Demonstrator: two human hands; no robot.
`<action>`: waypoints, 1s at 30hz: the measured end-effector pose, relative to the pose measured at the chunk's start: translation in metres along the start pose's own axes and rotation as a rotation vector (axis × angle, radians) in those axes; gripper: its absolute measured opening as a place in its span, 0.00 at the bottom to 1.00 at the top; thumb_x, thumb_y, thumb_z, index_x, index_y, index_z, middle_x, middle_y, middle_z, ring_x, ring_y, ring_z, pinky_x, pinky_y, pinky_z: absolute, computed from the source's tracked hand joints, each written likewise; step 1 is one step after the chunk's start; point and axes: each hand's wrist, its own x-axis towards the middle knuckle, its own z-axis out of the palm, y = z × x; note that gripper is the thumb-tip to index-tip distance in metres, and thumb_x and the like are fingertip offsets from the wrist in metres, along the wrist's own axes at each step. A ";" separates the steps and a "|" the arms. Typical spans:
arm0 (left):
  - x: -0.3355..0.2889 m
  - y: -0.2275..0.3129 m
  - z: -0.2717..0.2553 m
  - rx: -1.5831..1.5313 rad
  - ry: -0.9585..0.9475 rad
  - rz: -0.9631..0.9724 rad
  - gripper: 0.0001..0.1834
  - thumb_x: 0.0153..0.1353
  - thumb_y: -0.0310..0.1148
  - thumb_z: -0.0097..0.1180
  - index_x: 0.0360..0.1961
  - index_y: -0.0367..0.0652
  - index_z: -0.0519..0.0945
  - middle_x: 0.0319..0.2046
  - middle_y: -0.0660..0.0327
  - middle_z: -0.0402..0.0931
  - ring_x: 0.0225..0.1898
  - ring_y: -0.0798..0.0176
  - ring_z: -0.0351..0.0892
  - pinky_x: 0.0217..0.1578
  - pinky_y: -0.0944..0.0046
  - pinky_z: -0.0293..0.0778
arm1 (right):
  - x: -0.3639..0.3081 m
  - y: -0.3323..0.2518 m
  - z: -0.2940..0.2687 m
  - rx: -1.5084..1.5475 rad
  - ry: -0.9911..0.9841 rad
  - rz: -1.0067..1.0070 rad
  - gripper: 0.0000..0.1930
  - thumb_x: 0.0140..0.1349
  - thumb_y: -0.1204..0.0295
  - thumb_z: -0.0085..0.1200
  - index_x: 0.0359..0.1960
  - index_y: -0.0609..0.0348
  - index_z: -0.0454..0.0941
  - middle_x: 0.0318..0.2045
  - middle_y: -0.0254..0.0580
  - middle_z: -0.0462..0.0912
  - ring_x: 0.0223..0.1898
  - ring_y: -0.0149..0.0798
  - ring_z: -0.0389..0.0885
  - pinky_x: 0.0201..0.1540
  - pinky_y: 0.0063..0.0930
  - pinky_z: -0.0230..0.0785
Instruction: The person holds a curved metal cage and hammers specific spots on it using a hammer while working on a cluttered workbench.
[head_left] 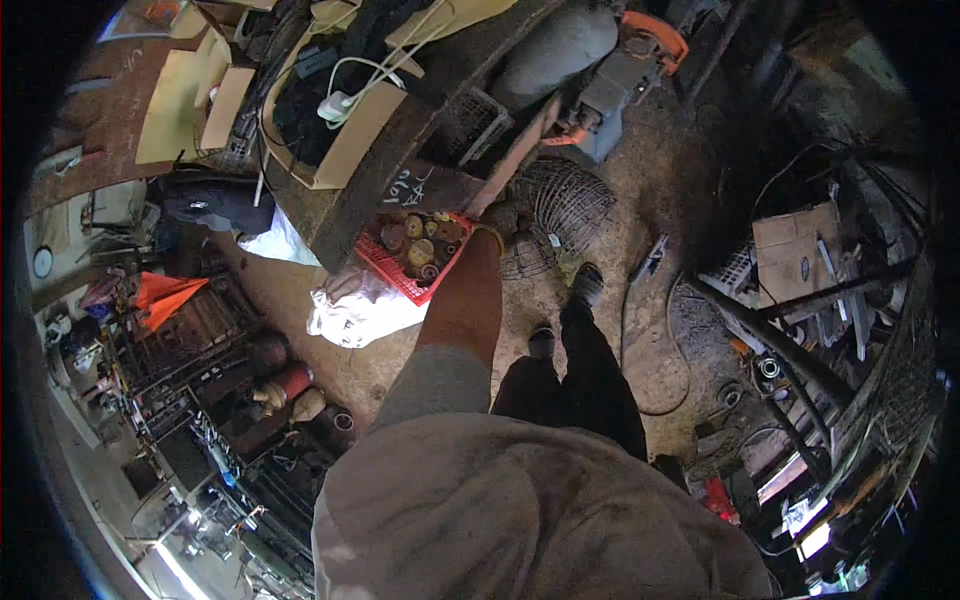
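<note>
My left forearm reaches forward from its grey sleeve to the right side of a red plastic crate. At the arm's end, a yellow edge shows around my left hand, which is by the crate's corner. The fingers are hidden, so whether they grip the crate does not show. Inside the crate lie several round, rusty and yellowish metal parts. Just beyond the hand sits a coil of wire mesh on the floor. My right hand does not appear in the picture.
A workbench carries open cardboard boxes and a white cable. Beneath the crate's left side lies a white sack. An orange-and-grey machine stands ahead. A hose loops across the floor, and metal bars crowd the right.
</note>
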 end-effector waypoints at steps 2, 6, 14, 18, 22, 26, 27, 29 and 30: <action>0.029 0.015 -0.002 0.216 -0.081 0.028 0.12 0.69 0.41 0.49 0.42 0.46 0.78 0.31 0.60 0.78 0.29 0.56 0.78 0.25 0.50 0.76 | 0.011 -0.004 -0.021 0.038 0.019 0.008 0.13 0.52 0.66 0.62 0.39 0.54 0.81 0.32 0.46 0.84 0.36 0.50 0.83 0.38 0.43 0.74; 0.058 0.076 -0.007 0.339 -0.083 0.144 0.14 0.70 0.43 0.47 0.45 0.46 0.79 0.36 0.59 0.79 0.33 0.55 0.80 0.27 0.51 0.77 | 0.027 -0.012 -0.051 0.086 0.043 0.004 0.12 0.53 0.66 0.61 0.38 0.55 0.81 0.32 0.46 0.83 0.35 0.50 0.82 0.38 0.43 0.74; 0.036 0.120 0.017 0.260 0.115 0.429 0.14 0.69 0.41 0.47 0.47 0.47 0.78 0.37 0.57 0.79 0.34 0.54 0.81 0.31 0.52 0.77 | 0.036 -0.016 -0.063 0.085 0.046 0.003 0.11 0.53 0.66 0.61 0.36 0.56 0.81 0.32 0.46 0.83 0.35 0.50 0.82 0.38 0.43 0.74; -0.030 -0.009 0.004 0.778 -0.003 0.493 0.14 0.68 0.40 0.46 0.49 0.48 0.78 0.37 0.56 0.79 0.35 0.53 0.81 0.32 0.53 0.78 | 0.034 -0.019 -0.060 0.049 0.063 -0.019 0.10 0.53 0.67 0.60 0.36 0.56 0.81 0.31 0.47 0.83 0.35 0.51 0.82 0.38 0.43 0.73; -0.173 -0.137 0.017 1.286 -0.551 0.446 0.15 0.68 0.39 0.46 0.50 0.49 0.78 0.38 0.55 0.79 0.35 0.53 0.82 0.34 0.53 0.78 | 0.035 -0.025 -0.049 0.045 0.104 -0.061 0.10 0.53 0.67 0.60 0.35 0.56 0.81 0.31 0.47 0.83 0.35 0.51 0.81 0.38 0.43 0.73; -0.310 -0.181 0.057 1.587 -1.109 0.723 0.15 0.67 0.38 0.46 0.51 0.49 0.78 0.38 0.54 0.79 0.36 0.53 0.82 0.35 0.54 0.78 | 0.033 -0.035 -0.036 0.004 0.188 -0.174 0.09 0.53 0.67 0.60 0.34 0.57 0.81 0.31 0.47 0.82 0.35 0.51 0.81 0.37 0.43 0.73; -0.335 -0.184 0.064 1.649 -1.202 0.851 0.15 0.67 0.38 0.46 0.51 0.50 0.78 0.38 0.53 0.80 0.36 0.52 0.82 0.36 0.54 0.78 | 0.026 -0.034 -0.030 -0.040 0.222 -0.219 0.09 0.53 0.67 0.60 0.34 0.57 0.81 0.31 0.47 0.82 0.35 0.51 0.81 0.37 0.43 0.73; -0.379 -0.183 0.073 1.861 -1.330 1.191 0.16 0.67 0.38 0.46 0.52 0.50 0.78 0.39 0.53 0.80 0.36 0.52 0.82 0.37 0.54 0.79 | 0.022 -0.031 -0.007 -0.213 0.356 -0.419 0.09 0.53 0.67 0.59 0.33 0.57 0.81 0.31 0.47 0.82 0.35 0.51 0.81 0.37 0.43 0.73; -0.399 -0.181 0.075 1.979 -1.383 1.370 0.16 0.67 0.38 0.46 0.52 0.50 0.78 0.39 0.53 0.80 0.36 0.52 0.82 0.37 0.54 0.79 | 0.016 -0.033 0.006 -0.270 0.426 -0.455 0.09 0.54 0.67 0.59 0.33 0.57 0.81 0.31 0.47 0.82 0.34 0.51 0.81 0.37 0.43 0.73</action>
